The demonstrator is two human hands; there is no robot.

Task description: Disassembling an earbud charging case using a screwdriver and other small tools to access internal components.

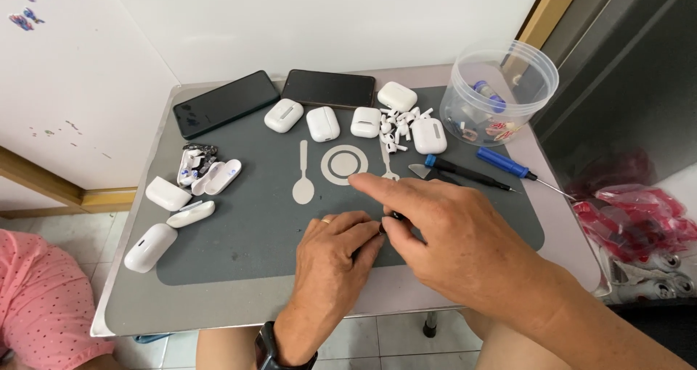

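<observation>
On the grey mat (239, 246), both hands are meeting: left hand (330, 261) and right hand (443, 232) fingers are pinching one small dark part (396, 216) between them, its long axis unclear.

Your grey mat (239, 225) carries a pale spoon, plate and fork print. White earbud cases (323, 123) sit beside two black phones (225, 103). The screwdriver (508, 164) handle is blue.

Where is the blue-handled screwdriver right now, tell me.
In the head view the blue-handled screwdriver lies on the table's right side, at the grey mat's right edge, just below the clear plastic tub and beyond the right hand.
</observation>
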